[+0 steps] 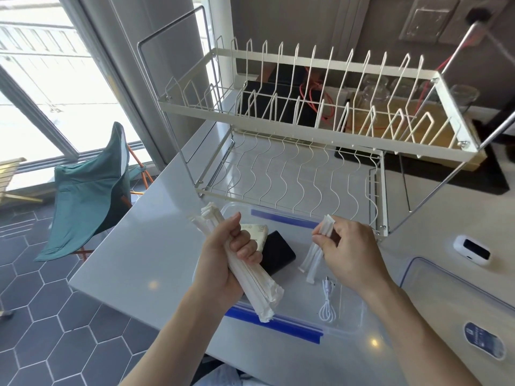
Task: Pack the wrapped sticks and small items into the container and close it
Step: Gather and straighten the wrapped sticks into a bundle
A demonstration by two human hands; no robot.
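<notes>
1. Hands came nearest: the left hand [231, 254] had its grip clamped around a thick bundle of paper-wrapped sticks [250, 282], held slanting above the container's near-left corner; the right hand [345, 254] pinched a few more wrapped sticks [326, 228] between thumb and fingertips, over the container's middle.
2. Container [348, 327] lay open on the pale, glossy surface [145, 263], a clear plastic box with blue strips along its near and far rims.
3. Inside it already were a coiled white cable [327, 305], a matte black slab-shaped device [276, 253], a small printed packet [257, 232] partly hidden by the left hand, and two or three loose wrapped sticks [310, 264].
4. Lid [457, 307], clear with a blue edge and an oval label, rested apart on the surface to the right, so closing was not yet done.
5. Judged from this, packing was about midway: both handfuls were not yet in, then the lid.
6. Beyond, a small white gadget with a dark window [472, 250] sat outside the container; whether it belonged to the packing could not be told.
7. Farthest stood a cream wire dish rack [306, 112], empty on both tiers.
</notes>
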